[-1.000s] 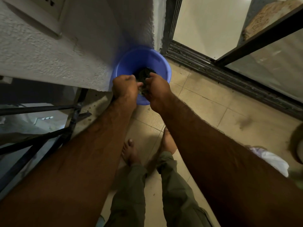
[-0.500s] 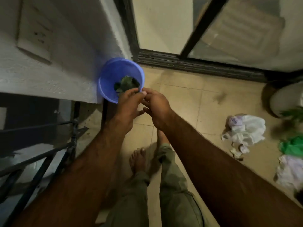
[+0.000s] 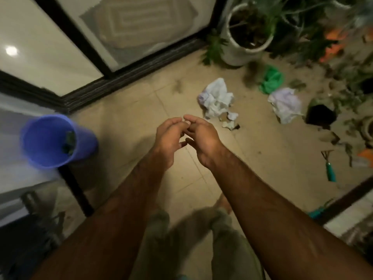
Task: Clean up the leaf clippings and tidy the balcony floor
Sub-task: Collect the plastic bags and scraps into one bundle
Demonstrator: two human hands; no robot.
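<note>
Our left hand (image 3: 170, 136) and right hand (image 3: 201, 136) have come away from the round blue plastic bucket (image 3: 40, 136) — fingers loosely curled, tips nearly touching, holding nothing. The dark green leaf clippings (image 3: 69, 142) now lie inside it (well off to our left), so we judge this load done and the crumpled white plastic bag (image 3: 217, 99) ahead next.

Dim, warm light on a balcony, blurred by motion.
The tiled floor (image 3: 125, 122) is brightest at the centre and the corners fall dark; a round glare spot (image 3: 11, 51) shines in the glass door (image 3: 50, 57) (upper left). The blue bucket (image 3: 48, 141), trouser legs (image 3: 159, 239) and potted plant (image 3: 238, 51) are smeared, the left hand (image 3: 169, 136) and right hand (image 3: 201, 136) sharper, and straight frames bow towards the edges.
</note>
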